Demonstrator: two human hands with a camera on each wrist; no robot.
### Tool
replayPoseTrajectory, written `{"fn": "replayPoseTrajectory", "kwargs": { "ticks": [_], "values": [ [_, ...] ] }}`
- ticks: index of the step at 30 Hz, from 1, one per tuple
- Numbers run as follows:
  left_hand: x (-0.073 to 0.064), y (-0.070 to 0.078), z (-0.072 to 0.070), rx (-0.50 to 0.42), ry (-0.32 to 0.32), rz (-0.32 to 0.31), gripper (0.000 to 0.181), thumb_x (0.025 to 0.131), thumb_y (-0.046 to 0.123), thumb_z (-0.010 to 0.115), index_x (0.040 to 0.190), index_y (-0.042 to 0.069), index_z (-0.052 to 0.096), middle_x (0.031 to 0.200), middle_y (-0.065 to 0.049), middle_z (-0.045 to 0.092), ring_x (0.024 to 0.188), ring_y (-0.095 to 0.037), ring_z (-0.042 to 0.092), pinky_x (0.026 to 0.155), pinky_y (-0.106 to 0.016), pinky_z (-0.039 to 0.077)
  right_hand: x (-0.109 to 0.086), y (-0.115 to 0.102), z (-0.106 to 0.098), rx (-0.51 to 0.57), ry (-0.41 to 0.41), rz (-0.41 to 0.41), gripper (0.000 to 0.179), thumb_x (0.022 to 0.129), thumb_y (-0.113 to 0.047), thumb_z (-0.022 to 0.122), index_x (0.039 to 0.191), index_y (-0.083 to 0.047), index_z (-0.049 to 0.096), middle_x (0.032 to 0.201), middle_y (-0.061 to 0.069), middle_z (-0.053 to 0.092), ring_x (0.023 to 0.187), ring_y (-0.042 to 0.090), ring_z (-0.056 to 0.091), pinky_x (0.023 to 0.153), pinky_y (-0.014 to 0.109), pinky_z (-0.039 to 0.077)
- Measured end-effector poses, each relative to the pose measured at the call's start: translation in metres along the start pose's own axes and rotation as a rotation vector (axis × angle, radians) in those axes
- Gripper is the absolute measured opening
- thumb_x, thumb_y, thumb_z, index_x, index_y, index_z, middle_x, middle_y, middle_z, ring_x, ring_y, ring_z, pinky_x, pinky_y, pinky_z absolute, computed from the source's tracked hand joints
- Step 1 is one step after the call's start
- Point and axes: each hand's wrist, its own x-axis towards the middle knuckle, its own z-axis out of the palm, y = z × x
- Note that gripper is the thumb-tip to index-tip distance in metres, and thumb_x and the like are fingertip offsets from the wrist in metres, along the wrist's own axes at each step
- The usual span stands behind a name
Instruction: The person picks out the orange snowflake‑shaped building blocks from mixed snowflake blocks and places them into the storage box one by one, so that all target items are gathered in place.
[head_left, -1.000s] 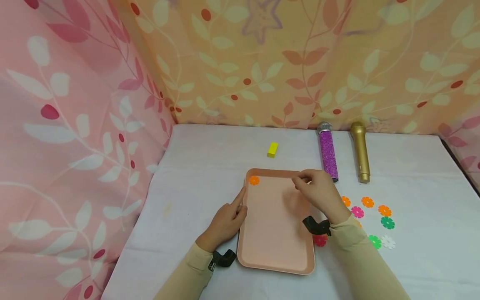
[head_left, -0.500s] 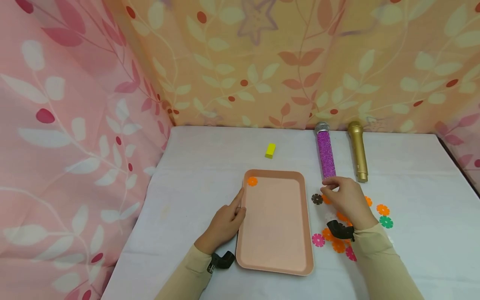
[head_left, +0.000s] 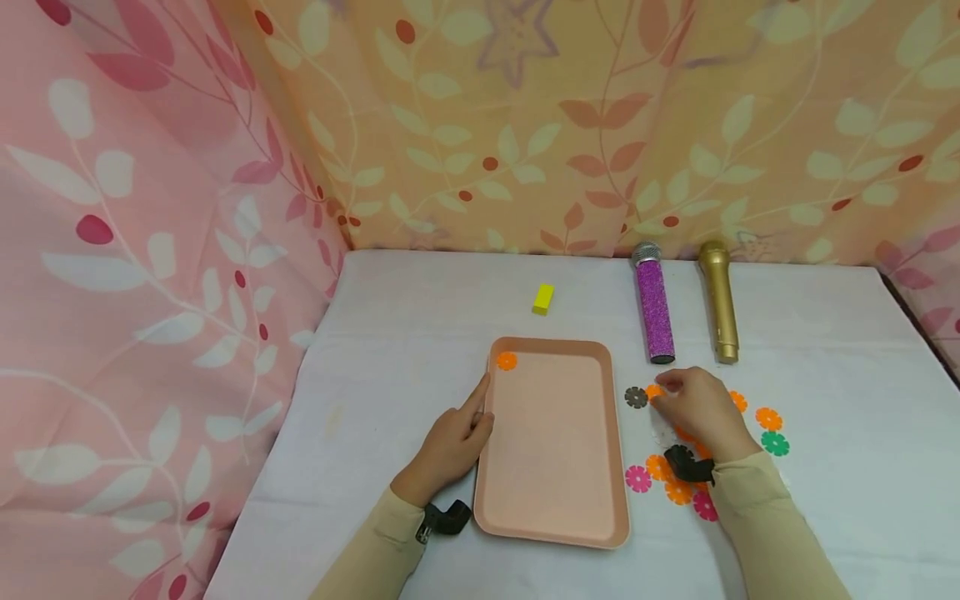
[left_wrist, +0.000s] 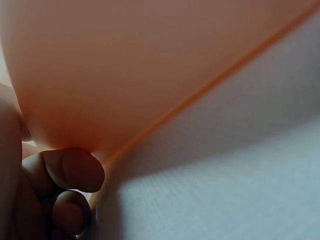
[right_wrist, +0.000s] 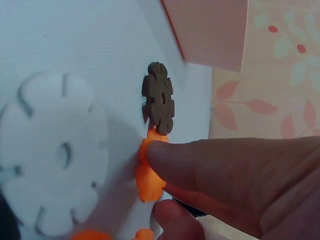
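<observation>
"Where does the head camera look?"
"Forward and down from above, taking in tray (head_left: 551,450) and tabletop (head_left: 390,342)."
"And the wrist ones?"
"Much nearer: left along the tray's edge, right past fingers (right_wrist: 200,165) at an orange disc (right_wrist: 149,179) the head view shares."

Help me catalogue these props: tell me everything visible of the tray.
The tray is peach, rectangular, with rounded corners and a low raised rim; it looks like plastic. It lies flat on the white tablecloth, long sides running near to far. The left hand touches its left rim; an orange flower-shaped disc lies in its far left corner.
</observation>
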Motion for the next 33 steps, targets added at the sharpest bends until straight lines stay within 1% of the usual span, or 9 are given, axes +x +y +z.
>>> {"fn": "replayPoseTrajectory", "kwargs": {
  "ticks": [3,7,12,15,18,21,25,29,33],
  "values": [
    [0.001,0.001,0.0,-0.006,-0.007,-0.012,0.063,0.108,0.019,0.05,0.167,0.012,0.028,0.054,0.016,0.033,0.047,0.0,0.022,0.049,-0.021,0.021,-0.001,0.001,-0.001,0.008,0.0,0.003,0.044,0.096,-0.021,0.071,0.131,0.006,0.068,0.135,0.034,0.057,0.123,0.052,0.051,0.099,0.066,0.048],
    [0.001,0.001,0.0,-0.003,-0.011,-0.01,0.063,0.109,0.019,0.05,0.167,0.012,0.028,0.054,0.016,0.033,0.047,0.001,0.023,0.049,-0.021,0.021,-0.004,0.002,-0.001,0.015,0.012,-0.005,0.042,0.096,-0.021,0.072,0.128,0.006,0.069,0.127,0.031,0.062,0.114,0.048,0.056,0.093,0.062,0.052],
    [0.001,0.0,0.001,-0.002,-0.01,-0.003,0.063,0.108,0.019,0.051,0.167,0.012,0.029,0.054,0.017,0.033,0.046,0.001,0.023,0.048,-0.021,0.021,-0.005,0.005,-0.002,0.007,0.041,-0.036,0.034,0.097,-0.018,0.072,0.121,0.007,0.07,0.115,0.027,0.069,0.096,0.037,0.061,0.08,0.048,0.055],
    [0.001,-0.001,0.001,-0.005,-0.008,-0.002,0.063,0.108,0.019,0.051,0.167,0.011,0.029,0.054,0.017,0.034,0.046,0.001,0.023,0.048,-0.021,0.021,-0.004,0.006,-0.004,-0.005,0.063,-0.058,0.028,0.098,-0.015,0.069,0.115,0.007,0.072,0.107,0.025,0.071,0.085,0.031,0.06,0.07,0.04,0.053],
    [0.001,-0.001,0.0,-0.004,-0.005,-0.003,0.063,0.108,0.019,0.051,0.167,0.011,0.029,0.054,0.017,0.034,0.046,0.002,0.023,0.048,-0.022,0.021,-0.004,0.006,-0.007,-0.01,0.076,-0.067,0.025,0.099,-0.015,0.066,0.111,0.006,0.072,0.101,0.022,0.072,0.08,0.027,0.06,0.066,0.035,0.05],
    [0.001,-0.001,0.0,-0.002,-0.004,-0.004,0.063,0.108,0.019,0.05,0.167,0.011,0.03,0.053,0.017,0.034,0.046,0.002,0.023,0.048,-0.022,0.021,-0.004,0.003,-0.011,0.0,0.084,-0.068,0.025,0.099,-0.016,0.065,0.111,0.006,0.072,0.1,0.022,0.071,0.079,0.027,0.061,0.065,0.033,0.05],
    [0.001,0.0,0.0,-0.006,-0.005,-0.004,0.063,0.108,0.02,0.05,0.167,0.01,0.03,0.054,0.017,0.033,0.046,0.001,0.022,0.048,-0.022,0.021,-0.004,-0.003,-0.015,0.028,0.11,-0.09,0.026,0.101,-0.018,0.064,0.111,0.005,0.072,0.104,0.025,0.07,0.078,0.027,0.063,0.064,0.033,0.052],
    [0.001,-0.001,0.0,0.002,-0.005,-0.006,0.063,0.109,0.02,0.051,0.167,0.011,0.029,0.054,0.017,0.034,0.046,0.001,0.023,0.048,-0.022,0.021,-0.001,-0.01,-0.016,0.047,0.154,-0.126,0.025,0.101,-0.017,0.065,0.109,0.005,0.072,0.105,0.025,0.07,0.077,0.027,0.06,0.063,0.034,0.051],
    [0.001,-0.001,0.0,-0.002,-0.005,-0.006,0.063,0.108,0.02,0.051,0.167,0.011,0.029,0.054,0.017,0.034,0.046,0.001,0.023,0.048,-0.022,0.022,0.003,-0.023,-0.017,0.073,0.179,-0.124,0.025,0.102,-0.018,0.066,0.109,0.005,0.073,0.104,0.023,0.07,0.078,0.028,0.055,0.063,0.033,0.049]
  ]
}}
